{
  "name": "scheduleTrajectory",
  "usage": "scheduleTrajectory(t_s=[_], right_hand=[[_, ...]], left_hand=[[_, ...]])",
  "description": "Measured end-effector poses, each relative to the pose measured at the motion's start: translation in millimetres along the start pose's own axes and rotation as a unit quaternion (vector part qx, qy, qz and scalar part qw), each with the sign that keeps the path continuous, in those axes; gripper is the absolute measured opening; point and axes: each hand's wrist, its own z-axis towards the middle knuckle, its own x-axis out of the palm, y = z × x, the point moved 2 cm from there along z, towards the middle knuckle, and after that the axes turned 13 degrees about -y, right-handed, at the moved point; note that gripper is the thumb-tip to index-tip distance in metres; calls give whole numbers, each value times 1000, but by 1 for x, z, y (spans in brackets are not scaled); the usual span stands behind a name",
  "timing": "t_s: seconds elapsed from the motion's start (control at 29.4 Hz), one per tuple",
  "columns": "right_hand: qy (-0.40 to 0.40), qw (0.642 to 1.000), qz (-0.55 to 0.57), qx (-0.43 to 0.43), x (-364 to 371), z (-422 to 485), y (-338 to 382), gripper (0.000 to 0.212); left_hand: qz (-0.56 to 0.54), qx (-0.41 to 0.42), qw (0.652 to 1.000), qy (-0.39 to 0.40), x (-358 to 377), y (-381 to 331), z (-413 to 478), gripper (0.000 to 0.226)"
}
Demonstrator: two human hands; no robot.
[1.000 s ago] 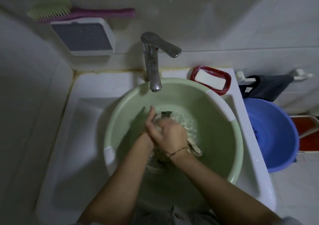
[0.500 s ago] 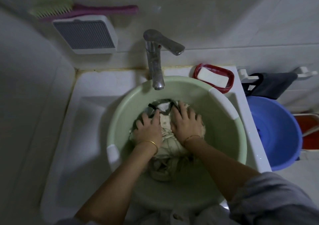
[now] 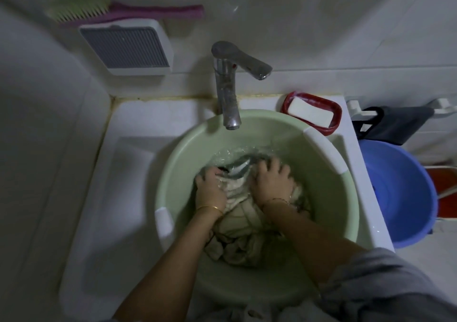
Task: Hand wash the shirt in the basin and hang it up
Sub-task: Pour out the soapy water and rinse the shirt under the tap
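Sitting just above a white slatted box (image 3: 126, 47) on the wall, at the upper left, was a brush (image 3: 81, 7) with green bristles and a pink handle. Below them a white sink (image 3: 94, 198) held a pale green basin (image 3: 170, 163) of water. Inside the basin the left hand (image 3: 210, 188), a gold bangle at its wrist, had its fingers curled into the wet, cream-coloured shirt (image 3: 242, 235), gripping a bunch of it under the rippling water. A chrome faucet (image 3: 227, 94) stood over the basin's far rim. The right hand (image 3: 270, 183), just beside the left, clutched the same bundle with bent fingers. Further right, a bar of soap (image 3: 309, 114) lay in a red dish (image 3: 324, 131) on the sink's corner, and a dark cloth (image 3: 398, 126) hung above a blue bucket (image 3: 405, 198).
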Motion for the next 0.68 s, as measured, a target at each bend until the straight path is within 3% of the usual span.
scheduleTrajectory(t_s=[0.03, 0.1, 0.14, 0.2, 0.27, 0.34, 0.41, 0.61, 0.68], right_hand=[[17, 994, 72, 84, 0, 2, 2, 38], [77, 939, 289, 173, -6, 0, 13, 31], [85, 903, 379, 184, -17, -5, 20, 29], [57, 896, 425, 115, -46, -20, 35, 38], [19, 929, 370, 27, -68, -31, 50, 47], [-28, 945, 326, -20, -75, -35, 61, 50], [-47, 956, 287, -25, -73, -28, 65, 55], [10, 984, 177, 22, -58, 16, 27, 37], [-19, 988, 148, -25, -48, 20, 15, 37]], left_hand=[[-150, -110, 983, -5, -3, -4, 2, 35], [-385, -291, 875, 40, -5, -19, 2, 23], [-443, -345, 823, 81, -5, -27, 2, 22], [-472, -372, 792, 107, -9, -37, 1, 35], [-476, -371, 789, 118, -13, -42, -3, 33], [-396, -352, 832, 165, -15, -42, -15, 39], [-340, -307, 871, 176, -18, -45, -25, 41], [-198, -230, 919, 251, -12, -57, -38, 29], [-113, -156, 964, 184, -15, -55, -25, 28]])
